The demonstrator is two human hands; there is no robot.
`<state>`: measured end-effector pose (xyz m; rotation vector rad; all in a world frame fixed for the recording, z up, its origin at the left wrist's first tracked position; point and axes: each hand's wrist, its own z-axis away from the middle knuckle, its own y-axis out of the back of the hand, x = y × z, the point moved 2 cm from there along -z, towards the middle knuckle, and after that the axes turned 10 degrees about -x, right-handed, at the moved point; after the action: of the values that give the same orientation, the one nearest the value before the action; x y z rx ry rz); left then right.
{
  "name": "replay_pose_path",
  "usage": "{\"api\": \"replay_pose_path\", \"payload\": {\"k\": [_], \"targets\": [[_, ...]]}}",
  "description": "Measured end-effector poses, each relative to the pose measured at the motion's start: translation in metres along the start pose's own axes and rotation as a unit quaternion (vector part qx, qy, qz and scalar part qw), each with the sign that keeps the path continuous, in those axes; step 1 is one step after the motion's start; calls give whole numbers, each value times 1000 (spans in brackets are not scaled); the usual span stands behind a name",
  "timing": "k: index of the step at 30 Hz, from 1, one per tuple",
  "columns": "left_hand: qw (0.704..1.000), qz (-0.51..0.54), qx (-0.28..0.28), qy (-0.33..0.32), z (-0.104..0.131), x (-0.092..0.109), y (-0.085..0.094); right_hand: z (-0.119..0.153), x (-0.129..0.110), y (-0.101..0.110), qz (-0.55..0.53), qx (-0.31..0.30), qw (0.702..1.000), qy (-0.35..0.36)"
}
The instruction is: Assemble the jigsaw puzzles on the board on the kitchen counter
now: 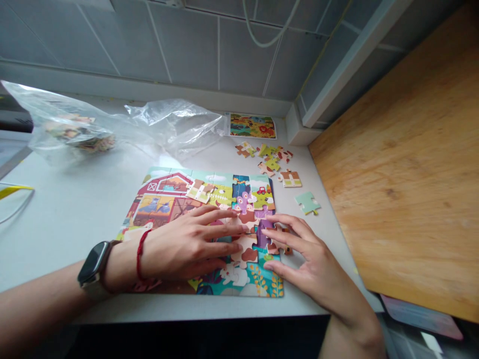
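Observation:
A partly joined farm puzzle [164, 184] lies on top of another picture board [277, 294] on the white table. My left hand [183, 244] rests flat across the puzzle, fingers spread, fingertips on brown-and-white pieces [246, 255]. At the board's right edge my right hand [303, 249] is held with its fingers apart, its fingertips around a brown-patterned piece [279, 239]; whether they touch it is hard to tell. One loose piece [200, 190] lies tilted on top of the barn picture.
Several loose pieces [271, 158] lie beyond the board, with a pale green one [308, 202] on the right. Behind are a picture card [252, 126] and a clear plastic bag [175, 124] with pieces inside. A wooden panel [404, 164] borders the right side.

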<state>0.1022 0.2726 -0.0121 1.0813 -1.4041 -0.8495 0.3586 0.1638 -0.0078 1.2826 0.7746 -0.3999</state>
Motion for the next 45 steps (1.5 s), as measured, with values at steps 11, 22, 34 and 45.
{"api": "replay_pose_path", "payload": {"k": [11, 22, 34, 45], "targets": [[999, 31, -3, -29, -1, 4, -1, 9, 6, 8, 91, 60, 991, -77], [996, 68, -16, -48, 0, 8, 1, 5, -3, 9, 23, 97, 994, -48], [998, 36, -3, -45, -2, 3, 4, -3, 5, 2, -77, 150, 982, -84], [992, 113, -49, -36, 6, -9, 7, -12, 11, -1, -96, 127, 983, -86]]}}
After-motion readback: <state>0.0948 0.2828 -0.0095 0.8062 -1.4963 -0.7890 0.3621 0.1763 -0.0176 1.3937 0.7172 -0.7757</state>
